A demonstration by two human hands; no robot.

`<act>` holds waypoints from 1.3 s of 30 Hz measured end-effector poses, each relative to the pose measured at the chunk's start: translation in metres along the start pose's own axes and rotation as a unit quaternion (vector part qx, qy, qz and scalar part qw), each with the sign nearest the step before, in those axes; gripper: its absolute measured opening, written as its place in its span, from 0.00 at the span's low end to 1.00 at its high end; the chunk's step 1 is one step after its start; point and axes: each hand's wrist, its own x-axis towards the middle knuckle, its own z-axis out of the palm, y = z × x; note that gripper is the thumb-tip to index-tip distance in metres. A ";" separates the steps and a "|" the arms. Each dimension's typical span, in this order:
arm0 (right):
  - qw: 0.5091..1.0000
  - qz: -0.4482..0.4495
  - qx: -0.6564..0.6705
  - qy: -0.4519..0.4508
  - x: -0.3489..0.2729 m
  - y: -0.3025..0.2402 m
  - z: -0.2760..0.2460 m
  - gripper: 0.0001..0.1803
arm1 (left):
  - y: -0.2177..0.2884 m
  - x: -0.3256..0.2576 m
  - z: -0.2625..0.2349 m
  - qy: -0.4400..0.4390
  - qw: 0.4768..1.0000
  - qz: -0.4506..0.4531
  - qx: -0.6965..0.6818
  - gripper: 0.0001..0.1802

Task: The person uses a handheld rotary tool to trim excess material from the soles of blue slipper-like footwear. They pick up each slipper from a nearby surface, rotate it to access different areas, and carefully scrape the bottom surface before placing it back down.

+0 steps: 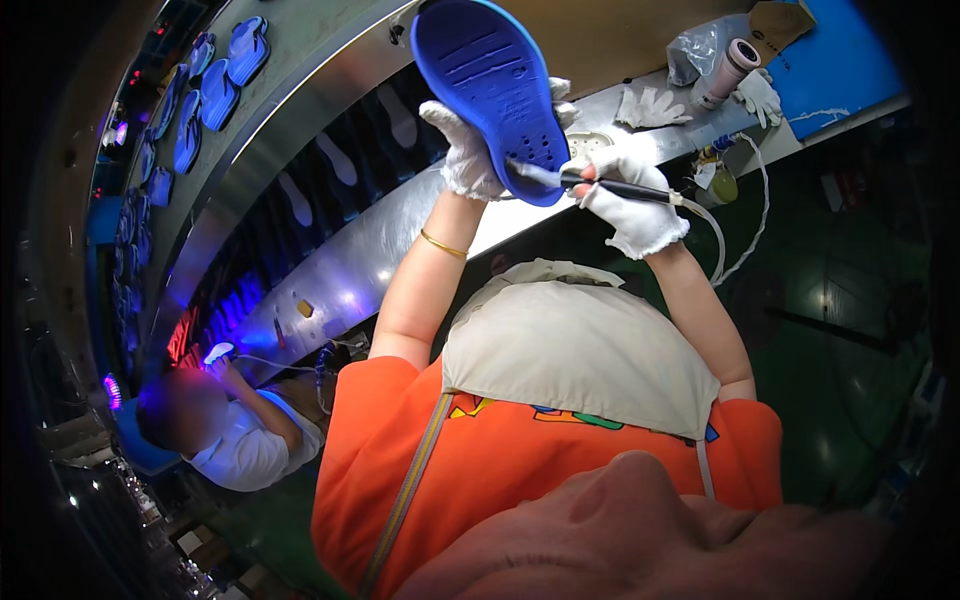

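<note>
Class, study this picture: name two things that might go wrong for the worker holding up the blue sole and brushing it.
1. The left hand grips the sole only at its lower edge, raised in the air; brush pressure might tip or twist it loose.
2. The hose trailing from the brush in the right hand loops beside the forearm and bench edge; it may snag and jerk the stroke off line.

Blue shoe sole, white gloves, orange shirt

A bright blue shoe sole (490, 85) with grooved lines and small holes is seen. White gloves are worn on the left hand (468, 150) and the right hand (632, 205). A black tool (620, 187) with a white cord is seen. An orange shirt (520, 470), a cream apron (570, 345) and a gold bracelet (443, 244) are worn. The surface (330, 270) is shiny silver, lit with blue light.
</note>
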 end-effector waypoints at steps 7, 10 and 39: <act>0.974 0.191 0.044 -0.111 0.008 -0.016 -0.018 0.05 | 0.012 0.011 0.007 0.042 0.952 -0.050 0.298 0.65; 0.993 0.061 0.009 -0.106 0.008 -0.012 -0.016 0.06 | 0.017 0.008 0.010 0.108 0.918 -0.102 0.367 0.64; 0.919 -0.144 -0.295 -0.219 0.032 -0.042 -0.016 0.06 | 0.025 0.011 0.014 0.234 0.868 -0.247 0.362 0.42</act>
